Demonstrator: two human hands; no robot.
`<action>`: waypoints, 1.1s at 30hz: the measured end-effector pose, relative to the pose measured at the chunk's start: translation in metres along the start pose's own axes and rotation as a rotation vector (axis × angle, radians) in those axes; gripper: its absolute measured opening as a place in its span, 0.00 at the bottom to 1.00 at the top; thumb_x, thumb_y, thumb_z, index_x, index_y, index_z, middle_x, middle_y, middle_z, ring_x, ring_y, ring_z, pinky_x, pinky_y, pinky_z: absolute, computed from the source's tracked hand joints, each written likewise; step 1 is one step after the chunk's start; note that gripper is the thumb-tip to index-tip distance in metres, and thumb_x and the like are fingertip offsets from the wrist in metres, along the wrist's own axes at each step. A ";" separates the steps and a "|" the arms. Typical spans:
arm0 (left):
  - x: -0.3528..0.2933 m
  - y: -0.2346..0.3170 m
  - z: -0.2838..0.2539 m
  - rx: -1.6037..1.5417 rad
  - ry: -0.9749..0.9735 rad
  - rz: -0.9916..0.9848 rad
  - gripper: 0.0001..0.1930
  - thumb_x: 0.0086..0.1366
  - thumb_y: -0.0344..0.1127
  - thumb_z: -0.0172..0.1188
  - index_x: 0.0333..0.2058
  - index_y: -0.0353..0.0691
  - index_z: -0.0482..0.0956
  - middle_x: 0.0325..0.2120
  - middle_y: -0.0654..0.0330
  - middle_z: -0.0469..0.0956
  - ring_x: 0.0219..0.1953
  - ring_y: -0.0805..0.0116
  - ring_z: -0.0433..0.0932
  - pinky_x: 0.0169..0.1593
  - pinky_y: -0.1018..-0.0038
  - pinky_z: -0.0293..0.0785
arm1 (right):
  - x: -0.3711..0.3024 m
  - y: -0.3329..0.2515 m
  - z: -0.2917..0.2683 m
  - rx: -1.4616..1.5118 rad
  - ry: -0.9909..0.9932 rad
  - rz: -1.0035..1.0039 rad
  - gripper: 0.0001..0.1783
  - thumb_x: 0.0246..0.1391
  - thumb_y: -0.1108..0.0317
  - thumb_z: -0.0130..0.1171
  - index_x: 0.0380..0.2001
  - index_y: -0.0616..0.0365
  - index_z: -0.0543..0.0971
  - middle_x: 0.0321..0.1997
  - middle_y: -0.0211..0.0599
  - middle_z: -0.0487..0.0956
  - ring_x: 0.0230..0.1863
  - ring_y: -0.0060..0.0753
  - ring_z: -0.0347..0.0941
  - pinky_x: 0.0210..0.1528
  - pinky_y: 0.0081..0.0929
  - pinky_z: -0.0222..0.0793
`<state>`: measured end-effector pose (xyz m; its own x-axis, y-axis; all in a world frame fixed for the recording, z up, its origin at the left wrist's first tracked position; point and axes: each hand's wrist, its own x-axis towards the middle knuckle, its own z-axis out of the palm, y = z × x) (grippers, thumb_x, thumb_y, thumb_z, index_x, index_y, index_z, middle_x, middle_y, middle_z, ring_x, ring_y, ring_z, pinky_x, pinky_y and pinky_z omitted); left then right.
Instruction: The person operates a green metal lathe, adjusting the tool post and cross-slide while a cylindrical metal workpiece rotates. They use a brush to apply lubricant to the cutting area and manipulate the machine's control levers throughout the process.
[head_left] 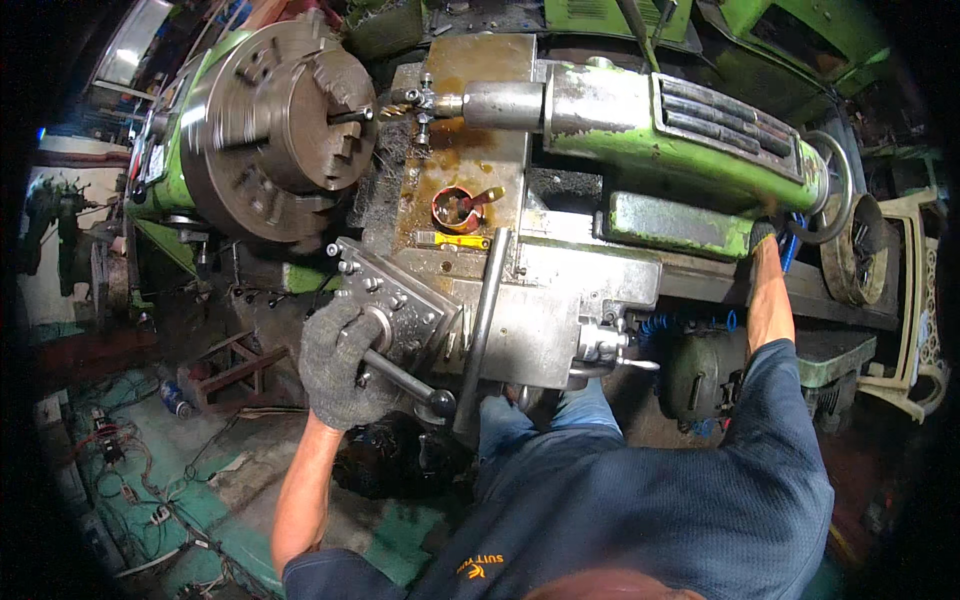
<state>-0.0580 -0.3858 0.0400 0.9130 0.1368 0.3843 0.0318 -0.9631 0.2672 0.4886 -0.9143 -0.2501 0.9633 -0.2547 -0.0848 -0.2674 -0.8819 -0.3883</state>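
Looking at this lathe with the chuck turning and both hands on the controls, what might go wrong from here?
1. The chuck looks motion-blurred, so probably spinning; the knitted glove on the left hand, gripping the lever below it, might get caught.
2. The right hand reaches far toward the tailstock handwheel, so balance may suffer.
3. The small red cup sits loose on the carriage and could tip over.

Chuck face smeared by blur. Right hand mostly hidden behind green tailstock; only gloved knuckles show. Lever root covered under left hand fingers.
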 end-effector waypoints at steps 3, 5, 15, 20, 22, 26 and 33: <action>0.000 0.008 0.006 -0.002 0.028 -0.054 0.28 0.45 0.38 0.70 0.49 0.42 0.79 0.47 0.48 0.76 0.50 0.43 0.76 0.54 0.53 0.72 | -0.009 -0.002 -0.005 -0.046 0.009 -0.001 0.21 0.66 0.55 0.48 0.44 0.61 0.83 0.47 0.49 0.84 0.45 0.47 0.79 0.48 0.43 0.71; 0.011 0.005 0.007 -0.032 0.032 -0.009 0.30 0.45 0.39 0.70 0.51 0.42 0.78 0.47 0.48 0.76 0.50 0.44 0.76 0.54 0.53 0.71 | -0.024 0.024 -0.010 -0.051 0.029 0.036 0.21 0.66 0.56 0.48 0.44 0.60 0.83 0.47 0.49 0.84 0.45 0.47 0.79 0.48 0.43 0.71; -0.008 -0.009 0.016 -0.105 0.102 0.038 0.23 0.59 0.49 0.61 0.49 0.41 0.78 0.48 0.49 0.73 0.51 0.46 0.74 0.55 0.47 0.69 | -0.107 0.082 -0.033 -0.101 0.060 0.132 0.21 0.66 0.56 0.47 0.44 0.59 0.83 0.47 0.51 0.83 0.46 0.50 0.78 0.48 0.44 0.71; -0.011 -0.008 0.014 -0.162 0.082 -0.040 0.23 0.58 0.52 0.60 0.43 0.39 0.80 0.49 0.48 0.73 0.52 0.45 0.74 0.58 0.45 0.67 | -0.115 0.080 -0.037 -0.114 0.056 0.155 0.21 0.66 0.56 0.47 0.44 0.59 0.82 0.47 0.51 0.83 0.46 0.52 0.78 0.48 0.45 0.71; -0.014 -0.012 0.010 -0.145 0.056 -0.020 0.22 0.57 0.51 0.61 0.41 0.39 0.81 0.49 0.48 0.73 0.52 0.44 0.74 0.59 0.44 0.67 | -0.113 0.075 -0.038 -0.119 0.056 0.152 0.21 0.66 0.56 0.46 0.45 0.59 0.82 0.47 0.52 0.83 0.46 0.52 0.78 0.48 0.45 0.71; -0.019 -0.013 0.014 -0.081 0.052 -0.005 0.27 0.49 0.54 0.67 0.43 0.40 0.80 0.47 0.46 0.75 0.50 0.42 0.74 0.56 0.47 0.68 | -0.116 0.069 -0.041 -0.125 0.053 0.152 0.20 0.66 0.56 0.46 0.45 0.58 0.82 0.47 0.52 0.83 0.47 0.53 0.78 0.49 0.46 0.71; -0.010 -0.004 0.011 -0.104 0.089 -0.032 0.26 0.43 0.40 0.73 0.43 0.40 0.79 0.49 0.47 0.75 0.52 0.42 0.73 0.57 0.46 0.68 | -0.119 0.064 -0.038 -0.141 0.046 0.153 0.20 0.66 0.56 0.46 0.45 0.57 0.82 0.46 0.53 0.83 0.47 0.55 0.78 0.49 0.46 0.71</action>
<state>-0.0628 -0.3858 0.0251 0.8725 0.1914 0.4495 0.0137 -0.9293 0.3690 0.3559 -0.9555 -0.2302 0.9098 -0.4052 -0.0900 -0.4147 -0.8773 -0.2416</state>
